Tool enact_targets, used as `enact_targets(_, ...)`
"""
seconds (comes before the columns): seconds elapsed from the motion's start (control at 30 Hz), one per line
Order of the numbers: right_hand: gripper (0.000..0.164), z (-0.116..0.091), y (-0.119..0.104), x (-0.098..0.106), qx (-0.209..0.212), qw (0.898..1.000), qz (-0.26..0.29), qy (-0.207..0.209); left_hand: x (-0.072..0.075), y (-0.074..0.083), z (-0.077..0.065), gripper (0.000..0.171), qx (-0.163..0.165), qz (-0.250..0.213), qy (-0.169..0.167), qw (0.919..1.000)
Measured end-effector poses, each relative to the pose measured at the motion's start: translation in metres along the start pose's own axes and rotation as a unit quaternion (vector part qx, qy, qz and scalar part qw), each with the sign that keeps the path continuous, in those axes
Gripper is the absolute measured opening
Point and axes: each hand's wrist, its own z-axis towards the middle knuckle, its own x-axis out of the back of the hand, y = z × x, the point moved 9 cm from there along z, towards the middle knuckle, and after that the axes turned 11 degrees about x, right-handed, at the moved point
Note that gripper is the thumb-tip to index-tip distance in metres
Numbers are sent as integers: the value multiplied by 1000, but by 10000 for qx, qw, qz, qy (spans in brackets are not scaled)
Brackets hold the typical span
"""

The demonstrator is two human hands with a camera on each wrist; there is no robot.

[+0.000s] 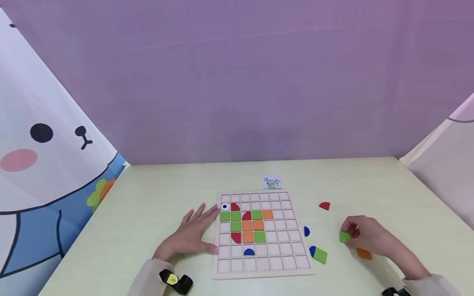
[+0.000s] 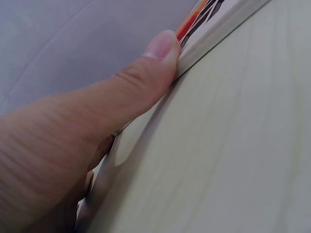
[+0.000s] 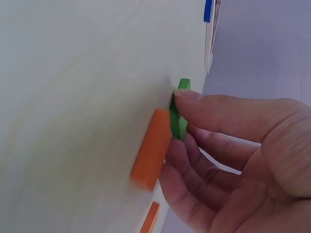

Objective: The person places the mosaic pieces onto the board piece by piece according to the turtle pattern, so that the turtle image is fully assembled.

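A pale wooden grid board (image 1: 263, 273) holds several green, orange and red tiles, a blue half-round piece (image 1: 249, 252) and an eye tile (image 1: 225, 206). My left hand (image 1: 194, 234) lies spread at its left side, index fingertip and thumb (image 2: 155, 56) touching the edge. Right of the board, my right hand (image 1: 366, 234) pinches a green square tile (image 1: 345, 237) between thumb and fingers. An orange tile (image 1: 364, 253) is just below that hand; in the right wrist view an orange piece (image 3: 151, 150) appears close against the fingers, and whether they touch I cannot tell.
A small printed card (image 1: 272, 181) lies behind the board. Between board and right hand are a red quarter-round piece (image 1: 324, 205), a blue piece (image 1: 306, 231), and another blue piece (image 1: 312, 250) beside a green tile (image 1: 320, 255). A purple backdrop (image 1: 252, 90) stands behind the table.
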Motion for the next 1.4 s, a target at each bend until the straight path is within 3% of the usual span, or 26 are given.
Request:
enact_targets(0.27,28,10,-18,-4,273,9995,80,143,0,0,-1,108,-43,-11,9,10000)
enact_targets(0.93,20,29,-65,1,1210,9901,597,381,1,2,-2,107,-8,-55,-20,10000)
enact_targets(1.4,16,50,-105,-10,1608,9822,915,320,2,3,-2,107,-24,-58,-36,10000)
